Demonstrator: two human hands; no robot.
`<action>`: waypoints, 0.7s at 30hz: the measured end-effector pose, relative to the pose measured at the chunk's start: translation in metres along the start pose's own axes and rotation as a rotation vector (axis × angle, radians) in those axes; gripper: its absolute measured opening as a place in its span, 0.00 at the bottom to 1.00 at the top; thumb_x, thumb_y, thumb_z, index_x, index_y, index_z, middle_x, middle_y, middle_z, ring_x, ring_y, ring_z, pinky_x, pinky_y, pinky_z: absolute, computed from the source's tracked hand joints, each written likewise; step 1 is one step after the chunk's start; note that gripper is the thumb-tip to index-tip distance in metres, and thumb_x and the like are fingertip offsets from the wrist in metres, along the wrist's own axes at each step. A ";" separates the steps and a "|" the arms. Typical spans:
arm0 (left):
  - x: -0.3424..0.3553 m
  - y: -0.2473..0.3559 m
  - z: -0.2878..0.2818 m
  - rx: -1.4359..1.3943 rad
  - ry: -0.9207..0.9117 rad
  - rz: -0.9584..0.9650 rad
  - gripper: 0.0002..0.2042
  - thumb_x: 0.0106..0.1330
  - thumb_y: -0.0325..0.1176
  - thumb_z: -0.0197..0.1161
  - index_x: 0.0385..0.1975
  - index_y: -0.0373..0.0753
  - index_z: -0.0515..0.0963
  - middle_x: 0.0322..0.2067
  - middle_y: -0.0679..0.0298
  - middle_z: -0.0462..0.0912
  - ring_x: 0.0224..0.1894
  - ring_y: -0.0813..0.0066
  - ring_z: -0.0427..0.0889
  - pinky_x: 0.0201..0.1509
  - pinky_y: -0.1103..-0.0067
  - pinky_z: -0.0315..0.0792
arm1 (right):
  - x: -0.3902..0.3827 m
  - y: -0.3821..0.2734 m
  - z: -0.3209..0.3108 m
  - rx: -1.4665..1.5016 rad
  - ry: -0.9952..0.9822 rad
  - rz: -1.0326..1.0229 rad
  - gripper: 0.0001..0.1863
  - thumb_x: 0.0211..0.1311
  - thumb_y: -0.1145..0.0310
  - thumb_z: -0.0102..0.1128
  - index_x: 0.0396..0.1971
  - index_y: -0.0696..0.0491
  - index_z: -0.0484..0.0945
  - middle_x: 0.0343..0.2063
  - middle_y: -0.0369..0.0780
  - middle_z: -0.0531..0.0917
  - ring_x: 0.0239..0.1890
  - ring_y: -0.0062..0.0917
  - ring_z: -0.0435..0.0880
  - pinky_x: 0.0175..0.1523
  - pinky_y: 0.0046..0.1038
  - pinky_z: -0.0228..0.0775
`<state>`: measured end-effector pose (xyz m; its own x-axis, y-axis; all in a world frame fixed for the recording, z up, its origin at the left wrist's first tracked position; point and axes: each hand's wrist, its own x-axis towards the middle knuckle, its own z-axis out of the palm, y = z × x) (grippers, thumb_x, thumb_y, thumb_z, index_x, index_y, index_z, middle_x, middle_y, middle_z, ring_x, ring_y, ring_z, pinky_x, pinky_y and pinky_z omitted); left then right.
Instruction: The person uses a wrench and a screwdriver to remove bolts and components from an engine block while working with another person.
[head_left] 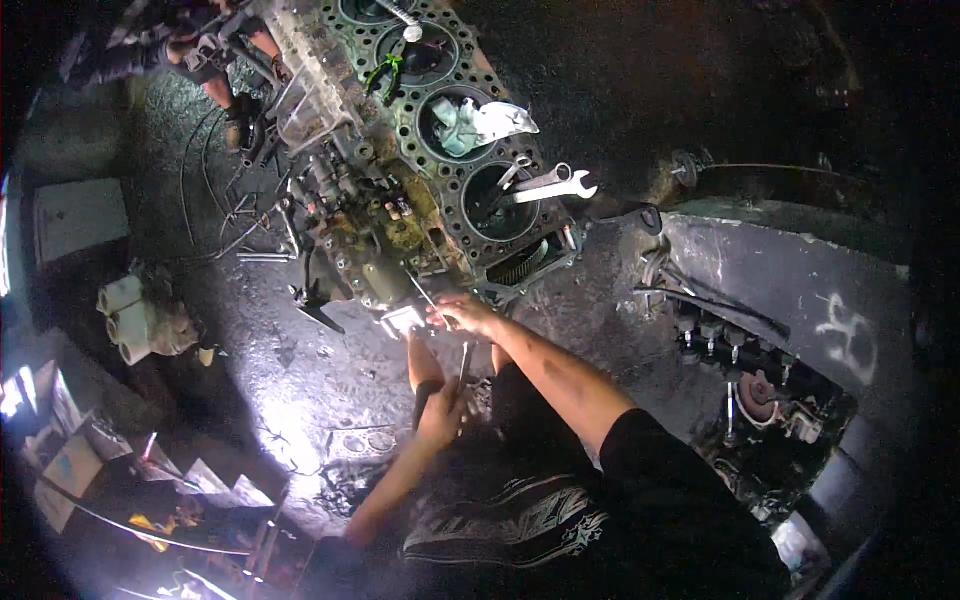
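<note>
My right hand [468, 316] is closed on a slim metal rod [423, 291], whose far end points up and left at the greasy mechanical assembly [380, 280] on the engine block's side. Lower down, my left hand [443, 415] grips a narrow metal tool, perhaps a wrench [464, 362], standing nearly upright from the fist. A brightly lit patch [405, 319] lies just left of my right fingers; its kind is lost in glare. Beyond both hands stretches the engine block [455, 187], with a row of large round bores.
Wrenches [555, 188] lie over the nearest bore, and a pale rag [503, 122] covers the one behind. Green-handled pliers [385, 77] rest farther up. A person [213, 88] is at the upper left. Dark engine parts [760, 400] sit at the right; cables [190, 170] trail on the left floor.
</note>
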<state>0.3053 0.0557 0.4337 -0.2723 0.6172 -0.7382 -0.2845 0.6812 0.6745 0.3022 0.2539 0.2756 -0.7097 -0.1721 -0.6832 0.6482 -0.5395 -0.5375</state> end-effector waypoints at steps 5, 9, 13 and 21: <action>0.037 0.138 -0.007 0.133 0.156 0.077 0.14 0.72 0.39 0.50 0.44 0.35 0.77 0.27 0.50 0.81 0.29 0.58 0.81 0.36 0.67 0.73 | -0.051 0.004 0.000 -0.045 0.157 -0.081 0.23 0.68 0.61 0.54 0.58 0.57 0.70 0.45 0.41 0.84 0.47 0.22 0.82 0.42 0.26 0.72; 0.143 0.144 -0.006 -0.101 0.169 0.133 0.22 0.71 0.47 0.47 0.43 0.30 0.77 0.35 0.46 0.83 0.38 0.54 0.83 0.43 0.65 0.74 | -0.072 -0.011 0.012 -0.101 0.152 -0.111 0.22 0.68 0.63 0.53 0.57 0.57 0.70 0.45 0.43 0.83 0.47 0.25 0.81 0.44 0.28 0.71; 0.160 0.226 0.024 -0.640 -0.108 -0.406 0.19 0.72 0.45 0.50 0.47 0.33 0.72 0.36 0.50 0.83 0.28 0.58 0.83 0.27 0.71 0.81 | -0.067 -0.035 0.007 -0.204 0.154 -0.118 0.21 0.67 0.65 0.53 0.57 0.57 0.71 0.46 0.45 0.82 0.48 0.28 0.80 0.47 0.29 0.71; 0.296 0.263 0.037 0.941 0.583 0.143 0.29 0.60 0.51 0.62 0.51 0.35 0.67 0.37 0.44 0.82 0.43 0.44 0.81 0.47 0.58 0.74 | 0.012 0.051 0.008 -0.340 0.297 -0.265 0.18 0.66 0.63 0.54 0.52 0.56 0.73 0.43 0.42 0.80 0.44 0.28 0.77 0.49 0.33 0.69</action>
<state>0.1841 0.4324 0.3925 -0.7066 0.6028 -0.3705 0.5262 0.7978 0.2944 0.3249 0.2178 0.2435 -0.7850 0.2016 -0.5857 0.5445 -0.2262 -0.8077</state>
